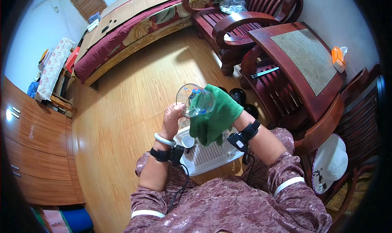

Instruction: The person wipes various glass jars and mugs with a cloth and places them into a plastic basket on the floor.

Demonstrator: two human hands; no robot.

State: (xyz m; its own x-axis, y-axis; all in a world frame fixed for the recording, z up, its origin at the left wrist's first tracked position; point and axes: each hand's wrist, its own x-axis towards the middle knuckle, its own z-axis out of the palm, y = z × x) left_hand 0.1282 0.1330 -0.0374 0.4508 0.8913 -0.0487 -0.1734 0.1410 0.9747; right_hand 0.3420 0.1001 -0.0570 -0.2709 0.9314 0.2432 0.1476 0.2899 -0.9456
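My left hand (172,119) grips a clear glass mug (182,94) with coloured decoration, its open mouth turned up towards me. A green cloth (222,110) drapes over my right hand (240,119) and hides its fingers; the cloth lies against the far right side of the glass. Below both hands is a white perforated plastic basket (203,165). Inside it, a white cup (187,141) lies at the left and a clear glass (228,147) stands at the right. The hanging cloth covers part of the basket.
Dark round objects (237,95) rest on the wooden floor (128,110) beyond the cloth. At right stand a wooden table (332,92) with a tissue pack (338,58), wooden chairs (318,135) and a white hat (330,162). A bed (144,21) spans the back; cabinets (36,141) line the left.
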